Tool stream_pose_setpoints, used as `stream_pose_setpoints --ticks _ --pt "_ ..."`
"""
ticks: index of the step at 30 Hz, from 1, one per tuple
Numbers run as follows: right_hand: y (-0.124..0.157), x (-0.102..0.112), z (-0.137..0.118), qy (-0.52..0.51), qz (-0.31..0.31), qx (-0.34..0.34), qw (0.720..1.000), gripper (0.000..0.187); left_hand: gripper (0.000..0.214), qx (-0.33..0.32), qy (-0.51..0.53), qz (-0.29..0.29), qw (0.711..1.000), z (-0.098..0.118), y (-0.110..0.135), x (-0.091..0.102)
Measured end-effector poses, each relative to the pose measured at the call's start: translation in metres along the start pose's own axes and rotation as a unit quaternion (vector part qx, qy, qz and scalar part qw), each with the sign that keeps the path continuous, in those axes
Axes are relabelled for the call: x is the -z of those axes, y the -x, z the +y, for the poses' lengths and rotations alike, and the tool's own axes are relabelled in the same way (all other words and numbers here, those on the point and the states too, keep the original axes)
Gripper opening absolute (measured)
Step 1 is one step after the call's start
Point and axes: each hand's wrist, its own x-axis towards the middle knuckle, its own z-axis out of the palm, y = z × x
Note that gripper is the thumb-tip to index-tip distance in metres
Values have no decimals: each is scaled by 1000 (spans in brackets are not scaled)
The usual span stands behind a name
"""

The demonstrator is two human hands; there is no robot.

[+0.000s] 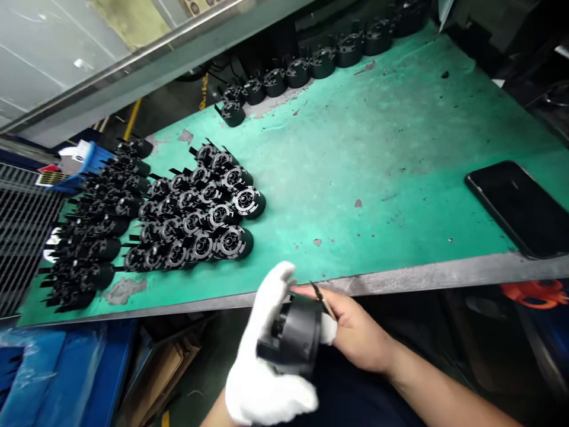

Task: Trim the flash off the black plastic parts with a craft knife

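Note:
A round black plastic housing (300, 335) sits in my left hand (262, 362), which wears a white glove and curls round it from the left. The housing is tilted on its side, held in front of the table's near edge. My right hand (360, 329) is bare and closed on a slim, pointed blade tool (323, 299) close to the housing's right side. Something white (329, 329) shows beneath those fingers; I cannot make out what it is. On the table to the left stand rows of similar black housings (233, 242), packed close together.
The green table top (355, 154) is worn in spots. More black housings (297, 72) line its far edge. A black phone (522, 207) lies at the right. Beyond the left end is a blue bin (95, 160), and an orange object (536, 293) shows below the right side.

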Motion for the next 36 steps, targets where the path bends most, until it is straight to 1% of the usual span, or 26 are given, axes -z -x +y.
stream_pose_setpoints --ticks 1,2,3,5,6,8,10,11,13,15,18,20,22,26,28,33,36 --pt "-3 -4 1 -31 -2 -41 999 36 93 -10 -4 -36 999 0 -1 1" --pt "-3 -9 4 -59 11 -83 995 36 91 -21 -21 -58 998 -1 -1 0" --pt "-1 -12 7 -81 30 -120 989 36 86 -29 -54 -56 997 -1 -1 -2" --pt "10 -14 14 -96 68 -163 980 37 81 -24 -163 -5 986 -1 0 -7" --pt "16 -13 18 -87 82 -167 979 39 81 -10 -226 14 974 -1 1 -10" --pt "30 -6 23 -50 101 -163 980 46 80 26 -337 21 941 -1 3 -16" --pt "38 3 26 -7 108 -162 981 51 77 51 -402 -11 914 0 5 -20" --pt "40 7 28 11 104 -164 981 50 76 55 -415 -33 908 0 5 -22" --pt "40 15 30 36 89 -164 982 44 76 56 -416 -70 905 -1 4 -24" --pt "35 19 31 44 79 -151 984 38 78 50 -410 -77 907 -3 2 -27" --pt "30 22 32 27 69 -127 989 33 78 31 -405 -27 913 -10 -1 -33" --pt "29 23 33 18 66 -122 990 34 73 22 -392 13 920 -14 -1 -39" --pt "29 24 35 23 71 -118 990 36 66 21 -382 35 923 -18 1 -44" --pt "32 25 39 33 78 -103 991 36 59 26 -380 41 924 -20 4 -49" --pt "34 25 40 33 82 -96 991 36 57 39 -378 41 924 -20 5 -50" --pt "33 25 40 46 87 -93 991 35 62 48 -377 33 924 -19 4 -51" --pt "30 26 40 74 91 -101 988 35 59 49 -379 31 923 -20 4 -51"
